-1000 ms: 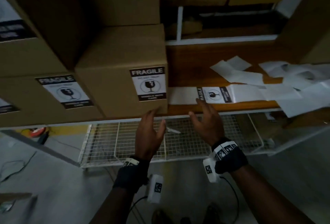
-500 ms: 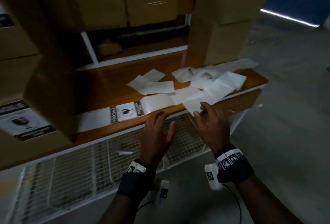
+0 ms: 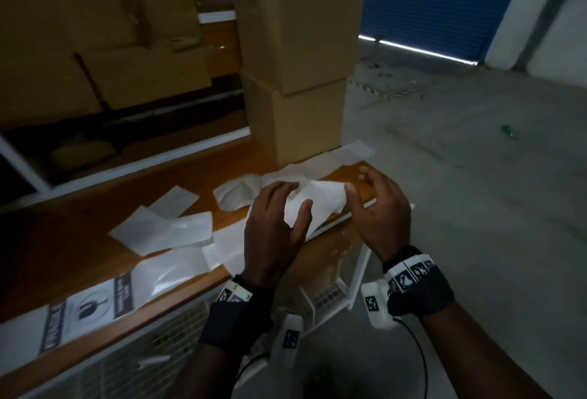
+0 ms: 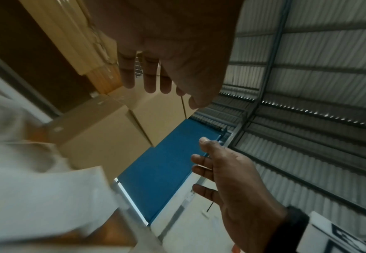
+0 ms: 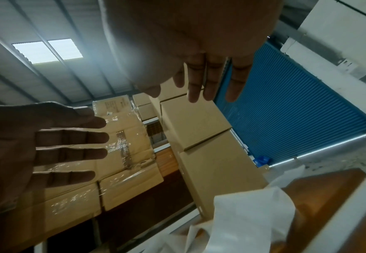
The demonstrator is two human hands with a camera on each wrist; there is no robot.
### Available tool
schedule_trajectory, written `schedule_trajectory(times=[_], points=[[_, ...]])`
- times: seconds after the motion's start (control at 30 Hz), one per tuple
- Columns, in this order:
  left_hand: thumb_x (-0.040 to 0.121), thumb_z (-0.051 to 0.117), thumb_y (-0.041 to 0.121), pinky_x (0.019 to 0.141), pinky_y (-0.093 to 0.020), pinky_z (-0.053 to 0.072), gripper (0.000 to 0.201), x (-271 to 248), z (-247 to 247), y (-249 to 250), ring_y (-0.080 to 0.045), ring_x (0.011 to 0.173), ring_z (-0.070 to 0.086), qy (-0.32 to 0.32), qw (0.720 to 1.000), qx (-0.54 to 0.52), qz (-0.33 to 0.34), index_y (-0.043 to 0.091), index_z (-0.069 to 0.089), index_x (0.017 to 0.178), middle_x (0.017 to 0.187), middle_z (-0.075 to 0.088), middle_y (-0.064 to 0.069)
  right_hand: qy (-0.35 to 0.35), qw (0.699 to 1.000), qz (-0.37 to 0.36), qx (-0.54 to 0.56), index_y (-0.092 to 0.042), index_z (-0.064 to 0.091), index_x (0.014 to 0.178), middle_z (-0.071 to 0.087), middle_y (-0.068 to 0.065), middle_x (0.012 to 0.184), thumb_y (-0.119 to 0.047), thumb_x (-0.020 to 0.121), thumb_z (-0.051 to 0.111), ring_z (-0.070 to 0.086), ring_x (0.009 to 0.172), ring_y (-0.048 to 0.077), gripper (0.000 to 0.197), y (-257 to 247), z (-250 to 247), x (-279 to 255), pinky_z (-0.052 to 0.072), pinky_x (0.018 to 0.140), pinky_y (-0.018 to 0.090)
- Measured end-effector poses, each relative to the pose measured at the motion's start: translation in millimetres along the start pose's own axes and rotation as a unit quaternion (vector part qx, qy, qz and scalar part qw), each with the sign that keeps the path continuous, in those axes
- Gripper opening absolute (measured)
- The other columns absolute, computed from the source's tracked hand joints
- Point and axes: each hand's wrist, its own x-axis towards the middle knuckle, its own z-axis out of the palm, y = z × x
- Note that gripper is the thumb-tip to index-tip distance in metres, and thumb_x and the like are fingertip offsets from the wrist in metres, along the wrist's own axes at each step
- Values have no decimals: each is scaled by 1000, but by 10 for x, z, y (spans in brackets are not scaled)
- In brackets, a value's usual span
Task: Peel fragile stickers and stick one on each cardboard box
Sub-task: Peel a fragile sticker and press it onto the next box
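Observation:
A fragile sticker (image 3: 90, 306) lies on its white backing strip at the near left of the wooden shelf (image 3: 95, 223). Two plain cardboard boxes (image 3: 295, 49) stand stacked at the shelf's right end, with no sticker on the faces I see. My left hand (image 3: 279, 208) and right hand (image 3: 371, 198) hover, fingers spread, over a crumpled white backing paper (image 3: 320, 198) at the shelf's right front corner. Both wrist views show the left fingers (image 4: 147, 77) and right fingers (image 5: 210, 82) straight and holding nothing.
Several loose white backing papers (image 3: 165, 230) litter the shelf. Taped cardboard boxes (image 3: 95, 49) fill the rack behind. A white wire basket (image 3: 330, 297) hangs under the shelf. To the right are bare concrete floor (image 3: 476, 176) and a blue roller door (image 3: 438, 1).
The view has swung right, away from the stickered boxes. Both hands moved right along the shelf edge, from beside the sticker strip to the paper pile at the shelf's right end.

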Motion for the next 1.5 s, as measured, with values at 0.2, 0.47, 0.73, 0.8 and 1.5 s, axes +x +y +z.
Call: schedule_trajectory(times=[0.2, 0.47, 0.73, 0.8, 1.5], points=[[97, 56, 45, 86, -18, 49, 46, 1007, 607, -17, -15, 110, 61, 36, 999, -6, 14, 12, 63, 128, 127, 63, -5, 25, 999, -31, 9, -12, 65, 125, 69, 3, 114, -49, 93, 55, 64, 105, 23, 50, 462, 266, 1095, 55, 84, 41], [97, 62, 36, 94, -25, 47, 45, 2589, 925, -25, -18, 115, 60, 150, 986, 23, 70, 5, 61, 130, 125, 66, -14, 61, 994, -72, 62, -13, 57, 136, 64, 5, 126, -54, 93, 55, 60, 113, 17, 59, 609, 476, 2715, 55, 87, 40], [97, 64, 45, 105, -42, 48, 64, 4103, 762, -34, -29, 128, 54, 289, 950, 65, 99, 2, 49, 141, 138, 54, -20, 77, 982, -115, 128, -11, 42, 148, 50, 8, 146, -62, 89, 61, 50, 131, 20, 80, 598, 666, 4447, 45, 106, 37], [95, 64, 52, 104, -48, 48, 75, 4399, 724, -69, -29, 132, 51, 303, 947, 58, 89, 3, 42, 147, 143, 50, -19, 52, 982, -108, 147, -11, 29, 156, 39, 9, 156, -63, 89, 62, 40, 141, 19, 91, 567, 687, 4811, 33, 112, 23], [89, 66, 63, 94, -42, 59, 86, 5247, 267, 10, -11, 119, 65, 193, 976, -99, 31, 16, 36, 155, 135, 63, 4, -101, 903, -152, 390, -19, 45, 147, 60, -9, 136, -46, 89, 75, 60, 119, 0, 71, 164, 736, 6143, 52, 103, 30]])
